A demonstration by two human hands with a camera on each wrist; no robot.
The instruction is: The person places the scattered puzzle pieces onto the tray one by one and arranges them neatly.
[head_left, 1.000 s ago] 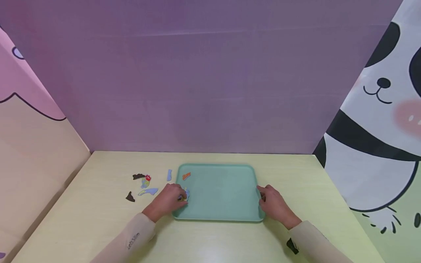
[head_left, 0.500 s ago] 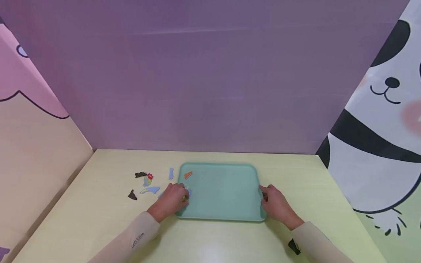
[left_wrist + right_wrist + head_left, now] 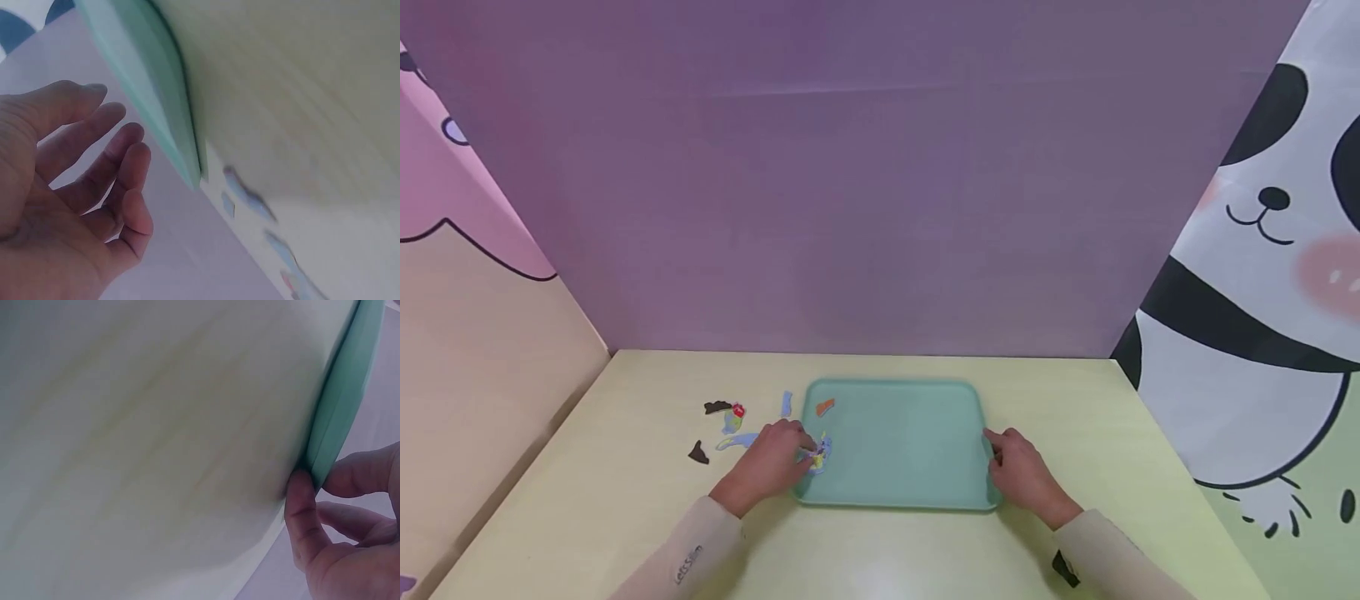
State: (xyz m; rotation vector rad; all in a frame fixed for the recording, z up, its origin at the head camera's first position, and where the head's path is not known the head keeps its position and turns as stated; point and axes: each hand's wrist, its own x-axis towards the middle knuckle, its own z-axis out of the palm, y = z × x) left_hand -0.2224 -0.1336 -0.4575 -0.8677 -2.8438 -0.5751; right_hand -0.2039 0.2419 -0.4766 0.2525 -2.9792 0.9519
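A pale green tray (image 3: 902,442) lies on the table. My left hand (image 3: 767,460) is over its left edge, with loosely bent fingers and nothing held in the left wrist view. By its fingertips, a blue and yellow patterned flat piece (image 3: 824,450) sits on the tray; part of it is covered by the fingers. An orange flat piece (image 3: 825,407) rests in the tray's far left corner. At the tray's right edge, my right hand (image 3: 1028,472) pinches the rim (image 3: 337,400) between thumb and finger, as the right wrist view shows.
Left of the tray lie more irregular flat pieces: a blue strip (image 3: 786,404), a long blue and yellow piece (image 3: 735,442), a brown piece (image 3: 717,407), a red-topped piece (image 3: 732,420) and a dark triangular one (image 3: 698,452). A purple wall (image 3: 865,208) stands behind the table.
My left hand's fingers have drawn back to the left, and more of the patterned piece shows on the tray. The right hand stays at the rim. The head view has shifted slightly.
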